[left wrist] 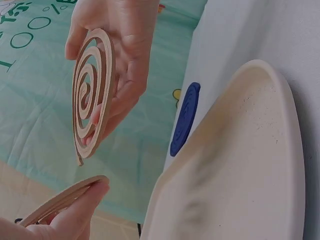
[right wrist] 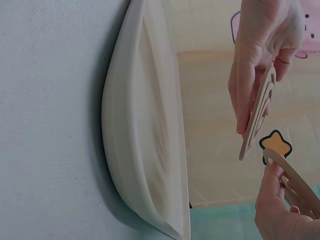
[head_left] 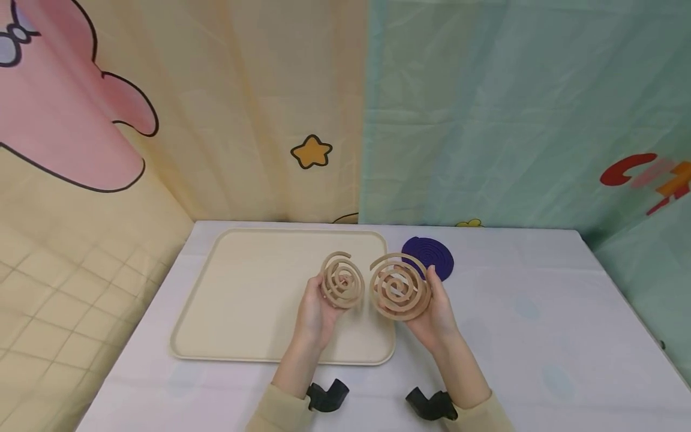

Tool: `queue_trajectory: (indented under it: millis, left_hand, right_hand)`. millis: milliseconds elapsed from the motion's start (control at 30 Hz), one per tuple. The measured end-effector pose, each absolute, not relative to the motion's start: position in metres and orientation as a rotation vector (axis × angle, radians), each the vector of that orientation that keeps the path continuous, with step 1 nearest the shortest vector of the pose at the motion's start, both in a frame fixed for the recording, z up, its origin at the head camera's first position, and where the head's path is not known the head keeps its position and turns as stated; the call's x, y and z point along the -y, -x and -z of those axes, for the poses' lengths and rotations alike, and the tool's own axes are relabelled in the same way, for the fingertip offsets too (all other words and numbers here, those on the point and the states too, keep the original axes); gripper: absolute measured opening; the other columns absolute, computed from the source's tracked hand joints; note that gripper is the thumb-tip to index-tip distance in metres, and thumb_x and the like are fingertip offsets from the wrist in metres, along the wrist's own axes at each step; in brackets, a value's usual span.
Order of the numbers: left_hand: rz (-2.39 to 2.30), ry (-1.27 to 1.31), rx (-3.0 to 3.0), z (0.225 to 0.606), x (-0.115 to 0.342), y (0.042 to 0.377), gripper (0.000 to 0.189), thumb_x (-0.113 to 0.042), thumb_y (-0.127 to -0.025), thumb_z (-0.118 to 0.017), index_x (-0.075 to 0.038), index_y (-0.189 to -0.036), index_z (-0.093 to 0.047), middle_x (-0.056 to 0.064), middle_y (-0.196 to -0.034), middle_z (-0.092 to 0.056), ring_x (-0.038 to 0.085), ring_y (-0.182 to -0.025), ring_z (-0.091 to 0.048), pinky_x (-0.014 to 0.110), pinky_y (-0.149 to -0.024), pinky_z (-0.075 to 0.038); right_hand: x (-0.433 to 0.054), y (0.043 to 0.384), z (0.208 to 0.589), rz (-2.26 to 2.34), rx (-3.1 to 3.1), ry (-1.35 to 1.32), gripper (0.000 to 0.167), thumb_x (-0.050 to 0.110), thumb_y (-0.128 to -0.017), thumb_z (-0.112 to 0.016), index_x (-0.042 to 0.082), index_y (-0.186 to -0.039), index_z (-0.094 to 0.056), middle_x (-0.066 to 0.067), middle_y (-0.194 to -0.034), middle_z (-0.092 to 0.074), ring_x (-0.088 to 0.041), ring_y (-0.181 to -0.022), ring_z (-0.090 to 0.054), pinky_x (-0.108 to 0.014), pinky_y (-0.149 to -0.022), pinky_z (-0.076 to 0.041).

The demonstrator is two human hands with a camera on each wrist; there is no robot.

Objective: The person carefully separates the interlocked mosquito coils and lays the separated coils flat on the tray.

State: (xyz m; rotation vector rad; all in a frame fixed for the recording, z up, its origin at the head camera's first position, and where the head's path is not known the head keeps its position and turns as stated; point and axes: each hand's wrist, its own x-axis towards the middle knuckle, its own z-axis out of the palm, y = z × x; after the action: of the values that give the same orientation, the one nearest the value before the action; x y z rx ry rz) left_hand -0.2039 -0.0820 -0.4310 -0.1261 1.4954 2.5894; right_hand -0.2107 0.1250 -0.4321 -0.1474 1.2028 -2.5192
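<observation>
Tan mosquito coil and matching second coil stand side by side in the air, just beside each other without touching. We see the first one over the right part of the cream tray and the second over that tray's right edge. The left hand is closed on the first coil, gripping it by its outer rim, with the thumb on one face and fingers on the other. The right hand likewise grips the second coil at its outer side, thumb along the rim and fingers behind. From the right wrist we view the first coil nearly edge-on; from the left wrist we make out the second coil's open, widely spaced turns and its free outer end.

Below them, the tray lies along the far edge of the white tabletop, toward its far left corner. A purple coil, its rings tightly packed, lies flat just beside the tray's right edge, near the tabletop's far edge; from the head camera, the second coil partly covers it. We also see beige sleeves on both arms, and beyond the tabletop a cream curtain meeting a pale green curtain.
</observation>
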Motion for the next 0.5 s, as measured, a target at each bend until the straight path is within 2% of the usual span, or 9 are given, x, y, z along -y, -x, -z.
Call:
queue_trajectory:
  millis: [200,333,433,500]
  left_hand:
    - [-2.654,0.160,-1.463,0.439,0.089,0.213,0.055,-0.022,-0.104,-0.014,0.003,-0.153,-0.018,0.030,-0.154,-0.028,0.042,-0.144,-0.030,0.058,-0.111,-0.036]
    - [-2.666,0.183,-1.521,0.445,0.101,0.216,0.055,-0.028,-0.108,-0.015,0.003,-0.153,-0.014,0.027,-0.156,-0.023,0.040,-0.146,-0.026,0.053,-0.114,-0.034]
    - [-2.577,0.156,-1.666,0.448,0.114,0.214,0.059,-0.035,-0.108,-0.016,0.003,-0.154,-0.011,0.027,-0.157,-0.018,0.040,-0.148,-0.021,0.050,-0.117,-0.029]
    - [-2.485,0.135,-1.764,0.450,0.124,0.212,0.059,-0.037,-0.109,-0.017,0.002,-0.153,-0.016,0.025,-0.157,-0.020,0.039,-0.148,-0.022,0.048,-0.118,-0.028]
  right_hand:
    - [-0.127,0.211,0.438,2.522,-1.132,0.206,0.060,0.048,-0.107,-0.012,0.009,-0.152,-0.020,-0.005,-0.129,-0.061,-0.021,-0.121,-0.061,-0.047,-0.094,-0.054]
    - [-0.127,0.213,0.442,2.535,-1.120,0.103,0.057,0.048,-0.107,-0.013,0.010,-0.147,-0.028,-0.005,-0.124,-0.065,-0.021,-0.116,-0.064,-0.047,-0.091,-0.055]
    - [-0.124,0.214,0.445,2.535,-1.138,-0.020,0.051,0.047,-0.107,-0.017,0.013,-0.138,-0.039,-0.001,-0.118,-0.066,-0.017,-0.112,-0.066,-0.040,-0.091,-0.056]
    - [-0.121,0.214,0.449,2.529,-1.156,-0.080,0.047,0.045,-0.108,-0.018,0.013,-0.130,-0.044,0.001,-0.115,-0.067,-0.013,-0.110,-0.066,-0.035,-0.092,-0.055]
